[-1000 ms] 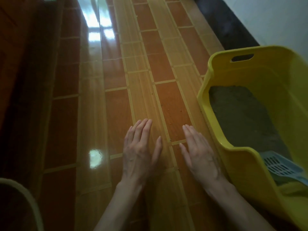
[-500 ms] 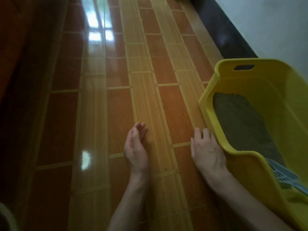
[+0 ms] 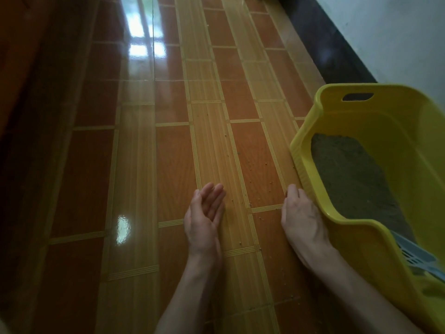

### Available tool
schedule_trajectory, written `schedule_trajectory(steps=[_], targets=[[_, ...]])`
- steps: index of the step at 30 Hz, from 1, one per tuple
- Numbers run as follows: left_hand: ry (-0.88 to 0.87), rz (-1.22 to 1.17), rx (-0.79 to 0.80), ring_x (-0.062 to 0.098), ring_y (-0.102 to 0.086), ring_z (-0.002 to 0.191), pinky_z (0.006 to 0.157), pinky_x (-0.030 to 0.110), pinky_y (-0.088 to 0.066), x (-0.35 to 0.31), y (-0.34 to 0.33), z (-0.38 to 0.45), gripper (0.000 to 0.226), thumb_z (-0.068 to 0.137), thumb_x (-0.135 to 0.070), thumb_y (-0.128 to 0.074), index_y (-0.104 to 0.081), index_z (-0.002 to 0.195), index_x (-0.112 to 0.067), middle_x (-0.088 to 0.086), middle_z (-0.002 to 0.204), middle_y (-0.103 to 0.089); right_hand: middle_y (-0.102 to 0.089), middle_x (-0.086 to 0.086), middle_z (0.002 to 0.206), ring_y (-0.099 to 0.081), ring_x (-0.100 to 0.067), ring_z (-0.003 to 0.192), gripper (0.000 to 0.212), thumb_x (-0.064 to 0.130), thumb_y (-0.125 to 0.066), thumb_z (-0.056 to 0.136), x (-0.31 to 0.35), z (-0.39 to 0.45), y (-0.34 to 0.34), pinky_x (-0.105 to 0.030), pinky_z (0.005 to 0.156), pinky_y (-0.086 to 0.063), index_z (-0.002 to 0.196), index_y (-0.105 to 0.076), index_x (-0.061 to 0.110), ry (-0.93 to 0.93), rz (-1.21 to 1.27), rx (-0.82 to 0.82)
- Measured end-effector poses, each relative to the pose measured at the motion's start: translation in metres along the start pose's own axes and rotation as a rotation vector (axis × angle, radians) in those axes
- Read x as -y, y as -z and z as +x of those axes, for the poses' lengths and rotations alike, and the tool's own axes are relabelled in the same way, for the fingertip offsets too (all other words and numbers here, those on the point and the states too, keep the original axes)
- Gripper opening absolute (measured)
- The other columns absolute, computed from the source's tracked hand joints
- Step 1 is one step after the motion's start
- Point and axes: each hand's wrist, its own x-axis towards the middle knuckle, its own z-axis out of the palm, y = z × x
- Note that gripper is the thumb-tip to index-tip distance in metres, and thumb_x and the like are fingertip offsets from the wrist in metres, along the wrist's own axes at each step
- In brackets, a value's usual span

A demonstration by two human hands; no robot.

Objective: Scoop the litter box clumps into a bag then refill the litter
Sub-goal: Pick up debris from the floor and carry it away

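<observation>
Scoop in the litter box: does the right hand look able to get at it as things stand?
Probably yes. The right hand rests beside the yellow litter box, holding nothing, and the scoop lies uncovered just past the low near wall.

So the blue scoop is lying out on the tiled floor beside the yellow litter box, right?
Not quite. The head view shows the blue scoop lying inside the yellow litter box, at its near end on the litter, not out on the tiled floor.

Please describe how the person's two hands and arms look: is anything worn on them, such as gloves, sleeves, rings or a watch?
The left hand and the right hand are both bare, without gloves. No ring, watch or bracelet shows. Both forearms are uncovered down to the frame's lower edge, so no sleeve is in view.
</observation>
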Motion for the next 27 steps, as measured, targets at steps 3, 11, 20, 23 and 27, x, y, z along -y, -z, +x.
schedule_trajectory(steps=[3, 11, 20, 23, 27], targets=[[0.033, -0.03, -0.003, 0.021, -0.071, 0.12, 0.113, 0.043, -0.049, -0.001, -0.002, -0.001, 0.047, 0.113, -0.037, -0.034, -0.061, 0.135, -0.006, 0.009, 0.124, -0.076, -0.056, -0.002, 0.087, -0.057, -0.015, 0.069, 0.009, 0.01, -0.053, 0.1, 0.0, 0.001, 0.001, -0.03, 0.062, -0.054, 0.103, -0.05, 0.017, 0.006, 0.032, 0.005], [0.118, -0.142, 0.008, 0.024, -0.07, 0.122, 0.11, 0.042, -0.05, -0.005, -0.007, 0.0, 0.051, 0.112, -0.04, -0.033, -0.061, 0.134, -0.004, 0.014, 0.128, -0.074, -0.062, 0.008, 0.099, -0.063, -0.004, 0.086, 0.01, 0.02, -0.057, 0.1, 0.057, -0.026, 0.029, -0.024, 0.076, -0.057, 0.108, -0.061, 0.017, 0.287, 0.642, 0.119], [0.361, -0.381, 0.131, 0.03, -0.072, 0.117, 0.098, 0.04, -0.055, -0.022, -0.01, -0.001, 0.064, 0.111, -0.041, -0.021, -0.061, 0.135, 0.003, 0.022, 0.13, -0.071, -0.072, 0.005, 0.112, -0.064, 0.001, 0.102, 0.021, 0.02, -0.06, 0.1, 0.094, -0.041, 0.048, -0.016, 0.091, -0.052, 0.118, -0.07, 0.016, 0.502, 0.778, 0.185], [0.401, -0.438, 0.139, 0.032, -0.075, 0.111, 0.086, 0.041, -0.065, -0.025, -0.007, 0.004, 0.057, 0.11, -0.03, -0.024, -0.066, 0.126, 0.005, 0.024, 0.126, -0.072, -0.07, 0.005, 0.104, -0.065, 0.0, 0.094, 0.018, 0.018, -0.058, 0.101, 0.086, -0.036, 0.047, -0.014, 0.081, -0.053, 0.114, -0.069, 0.014, 0.419, 0.824, 0.059], [0.389, -0.43, 0.109, 0.032, -0.076, 0.109, 0.084, 0.036, -0.065, -0.029, -0.002, 0.005, 0.051, 0.11, -0.023, -0.027, -0.07, 0.119, 0.004, 0.023, 0.123, -0.074, -0.058, 0.011, 0.084, -0.059, -0.001, 0.067, 0.014, 0.034, -0.048, 0.105, 0.06, -0.011, 0.031, -0.013, 0.053, -0.049, 0.108, -0.055, 0.022, 0.144, 0.609, -0.073]])
